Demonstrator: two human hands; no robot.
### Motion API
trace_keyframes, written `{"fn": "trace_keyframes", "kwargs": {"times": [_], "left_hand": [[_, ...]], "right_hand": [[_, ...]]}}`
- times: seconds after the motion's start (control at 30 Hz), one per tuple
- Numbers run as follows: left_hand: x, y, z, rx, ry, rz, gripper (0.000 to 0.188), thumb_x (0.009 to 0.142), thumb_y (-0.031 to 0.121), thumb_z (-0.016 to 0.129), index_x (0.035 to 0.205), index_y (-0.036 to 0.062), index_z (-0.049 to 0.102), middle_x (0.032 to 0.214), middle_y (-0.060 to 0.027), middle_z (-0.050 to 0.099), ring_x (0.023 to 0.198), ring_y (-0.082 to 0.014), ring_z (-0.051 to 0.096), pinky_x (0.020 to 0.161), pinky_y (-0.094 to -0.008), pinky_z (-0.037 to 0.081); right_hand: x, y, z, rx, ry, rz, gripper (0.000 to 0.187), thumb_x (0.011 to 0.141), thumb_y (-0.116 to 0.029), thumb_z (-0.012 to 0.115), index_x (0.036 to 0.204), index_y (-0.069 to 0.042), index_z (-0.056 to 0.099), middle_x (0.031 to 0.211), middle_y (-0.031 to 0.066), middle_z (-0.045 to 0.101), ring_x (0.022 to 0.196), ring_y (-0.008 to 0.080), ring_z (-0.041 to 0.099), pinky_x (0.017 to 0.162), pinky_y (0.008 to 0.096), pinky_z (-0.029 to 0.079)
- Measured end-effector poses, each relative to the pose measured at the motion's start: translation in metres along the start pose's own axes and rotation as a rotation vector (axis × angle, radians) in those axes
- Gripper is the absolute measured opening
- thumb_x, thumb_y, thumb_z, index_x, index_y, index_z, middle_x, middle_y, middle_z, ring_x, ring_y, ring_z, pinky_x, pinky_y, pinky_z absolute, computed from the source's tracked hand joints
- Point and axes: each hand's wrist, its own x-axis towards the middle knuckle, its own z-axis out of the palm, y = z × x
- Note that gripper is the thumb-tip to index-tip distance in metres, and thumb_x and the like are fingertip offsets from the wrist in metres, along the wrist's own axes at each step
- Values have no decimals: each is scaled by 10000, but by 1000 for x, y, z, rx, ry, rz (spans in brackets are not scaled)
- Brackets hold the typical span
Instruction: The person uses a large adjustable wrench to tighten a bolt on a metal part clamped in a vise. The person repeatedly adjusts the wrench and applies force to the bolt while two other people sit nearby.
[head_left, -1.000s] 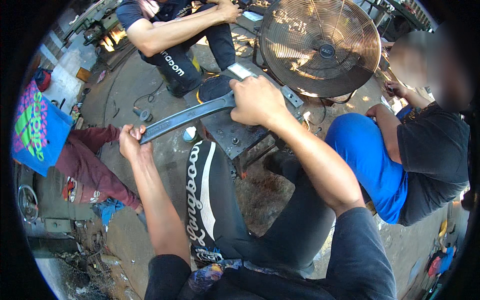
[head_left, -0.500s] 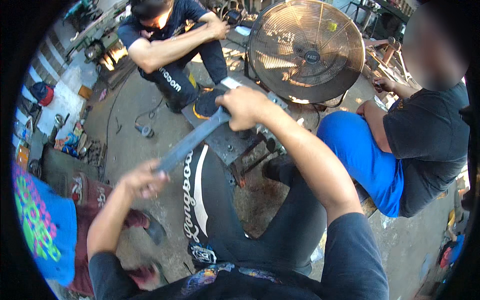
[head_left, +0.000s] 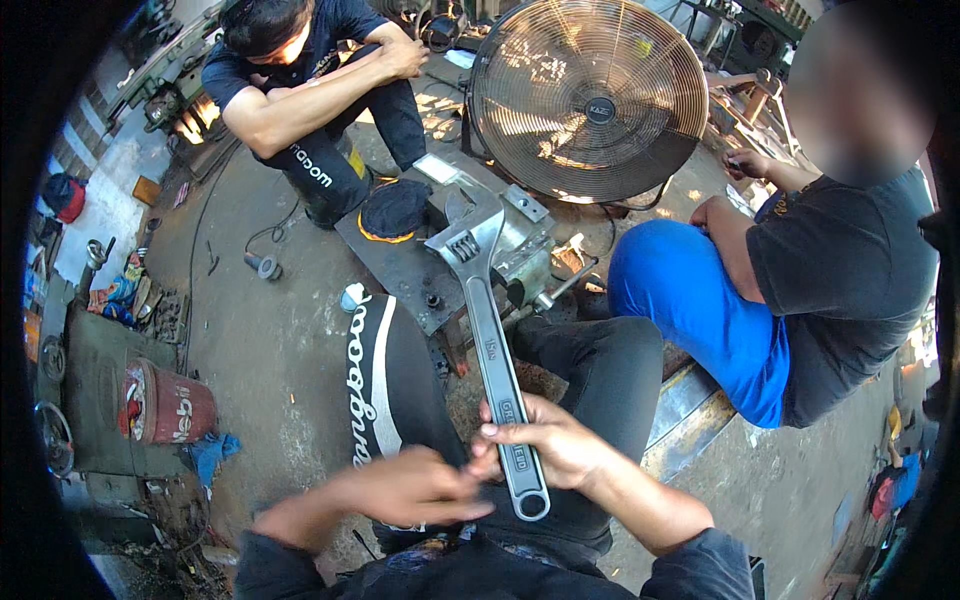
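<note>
- My right hand (head_left: 555,450) is closed round the lower shaft of a big grey adjustable wrench (head_left: 492,340), fingers wrapped over the front, just above the ring hole at its near end.
- The wrench's long axis runs from that near end, over my lap, up and slightly left to its jaw head at the far end, which hangs over the bench vise (head_left: 525,245) and the dark steel plate (head_left: 400,265) on the floor beyond my knees.
- My left hand (head_left: 415,490) sits just left of the handle, fingers loosely curled, fingertips meeting the right hand's at the shaft; it has no real hold of anything (whether a fingertip touches the metal I cannot tell).
- So the right hand carries the tool, and the jaw end lies well away from both hands, on the far side.
- A small raised label shows along the handle, pale on grey, with another mark higher up the shaft.
- At the left, a red drum (head_left: 165,405) with pale lettering stands by a blue rag.
- The large round floor fan (head_left: 588,95) at the far side has a small dark badge at its hub.
- Pale lettering runs down my dark trouser leg (head_left: 385,385), and down the leg of the person crouched at far left.
</note>
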Motion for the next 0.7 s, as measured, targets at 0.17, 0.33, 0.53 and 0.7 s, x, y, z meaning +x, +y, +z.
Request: {"fn": "trace_keyframes", "kwargs": {"times": [0.17,0.33,0.53,0.7], "left_hand": [[-13,-44,-153,-202,1206,29,420,1103,297,452,925,-13,674,948,-121,724,960,-189,706,935,-354,540],[103,-135,-216,-369,811,421,459,1083,310,518,969,-54,772,954,-129,772,984,-206,707,974,-338,497],[115,-153,-204,-573,1027,453,468,1062,284,579,812,-52,788,818,-136,774,802,-186,719,815,-316,534],[123,-145,-200,-562,1213,353,446,1059,280,576,865,-57,795,823,-120,780,785,-173,714,800,-291,529]], "right_hand": [[-23,17,26,107,142,47,355,1101,-328,512,1319,-57,442,888,88,529,657,185,536,624,345,502],[-31,23,27,-21,150,15,295,1126,-351,427,1272,-100,379,818,78,452,603,143,437,551,317,437],[-35,-11,30,-81,126,130,211,1129,-249,442,1257,-156,302,739,44,416,579,134,430,513,313,443],[-51,-46,9,-181,132,272,268,1119,-300,463,1280,-165,297,768,61,442,585,136,447,517,327,458]]}}
